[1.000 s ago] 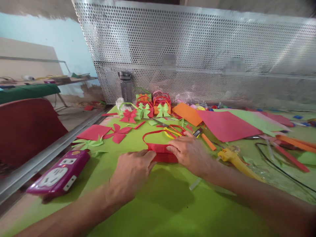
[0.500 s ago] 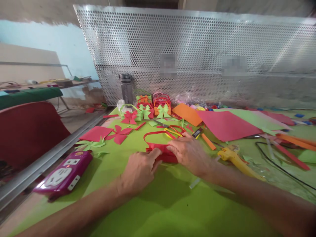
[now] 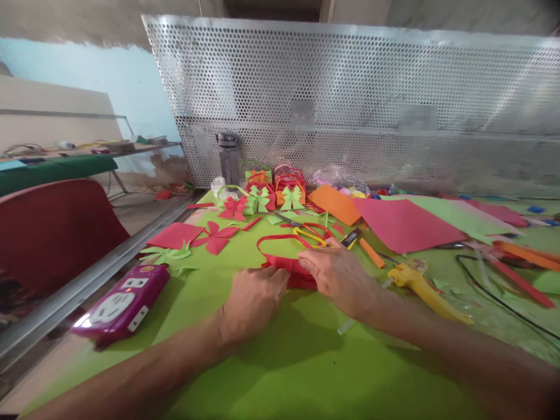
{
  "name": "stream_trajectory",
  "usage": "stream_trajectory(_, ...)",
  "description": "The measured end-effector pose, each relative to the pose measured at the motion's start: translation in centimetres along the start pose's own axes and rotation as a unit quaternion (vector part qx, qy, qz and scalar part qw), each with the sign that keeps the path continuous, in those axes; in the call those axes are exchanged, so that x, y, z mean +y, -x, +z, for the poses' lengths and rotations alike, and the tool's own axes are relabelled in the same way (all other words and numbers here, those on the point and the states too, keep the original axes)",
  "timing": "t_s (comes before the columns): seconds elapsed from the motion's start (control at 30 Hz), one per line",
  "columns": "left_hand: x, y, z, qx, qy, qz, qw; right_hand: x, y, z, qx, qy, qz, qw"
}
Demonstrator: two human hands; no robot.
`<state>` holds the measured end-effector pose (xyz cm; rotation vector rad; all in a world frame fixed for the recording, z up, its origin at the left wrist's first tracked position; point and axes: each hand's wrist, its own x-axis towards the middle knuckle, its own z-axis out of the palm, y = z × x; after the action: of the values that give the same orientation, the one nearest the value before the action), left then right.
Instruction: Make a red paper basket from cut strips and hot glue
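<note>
A small red paper bag (image 3: 301, 279) with a looped strip handle (image 3: 280, 237) lies on the green table covering in front of me. My left hand (image 3: 258, 294) grips its left side, fingers curled over the front and partly hiding it. On the bag's right part, my right hand (image 3: 339, 274) pinches the upper edge between thumb and fingers. Just beyond the right hand lie scissors (image 3: 315, 232) with red and yellow handles and a dark cutter (image 3: 350, 237). To the right rests a yellow hot glue gun (image 3: 426, 291).
Finished paper bags with bows (image 3: 291, 195) stand at the back near a grey bottle (image 3: 228, 157). A purple power strip (image 3: 122, 303) sits at left, by red paper flower pieces (image 3: 214, 236). Orange (image 3: 336, 204) and red sheets (image 3: 406, 224) lie back right. A black cord (image 3: 490, 290) runs at right.
My left fingers have shifted slightly and curl more over the bag's front. The right hand keeps its place on the bag. The whole view has moved a little.
</note>
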<state>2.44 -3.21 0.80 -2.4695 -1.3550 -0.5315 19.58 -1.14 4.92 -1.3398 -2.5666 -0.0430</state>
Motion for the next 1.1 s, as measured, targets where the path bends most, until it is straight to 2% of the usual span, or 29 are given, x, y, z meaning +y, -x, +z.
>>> stream_trajectory(0.17, 0.1, 0.0, 0.0, 0.006, -0.024, 0.008, 1.0, 0.5, 0.2, -0.7, -0.02, -0.012, 0.022, 0.999)
stream_trajectory(0.37, -0.1, 0.0, -0.1, -0.016, -0.012, 0.014, 1.0, 0.6, 0.3, -0.4, 0.011, 0.041, -0.008, 0.999)
stream_trajectory(0.5, 0.0, 0.0, -0.1, -0.029, -0.032, 0.021, 0.999, 0.7, 0.2, -0.1, 0.019, 0.046, 0.001, 0.999)
stream_trajectory(0.63, 0.3, 0.1, -0.3, -0.001, -0.085, 0.031, 0.996, 1.2, -0.2, -0.2, 0.025, -0.058, 0.036, 0.997)
stream_trajectory(0.8, 0.7, 0.2, -1.4, 0.074, -0.067, 0.053, 0.994, 2.0, -0.7, -0.4, 0.009, -0.252, 0.049, 0.966)
stream_trajectory(0.93, 0.6, 0.3, -1.9, 0.09, -0.048, 0.077, 0.992, 2.0, -0.7, -0.3, -0.008, -0.255, 0.044, 0.966)
stream_trajectory(1.1, 0.4, 0.2, -1.4, 0.092, -0.036, 0.08, 0.992, 1.7, -0.3, 0.0, 0.014, -0.216, 0.004, 0.976)
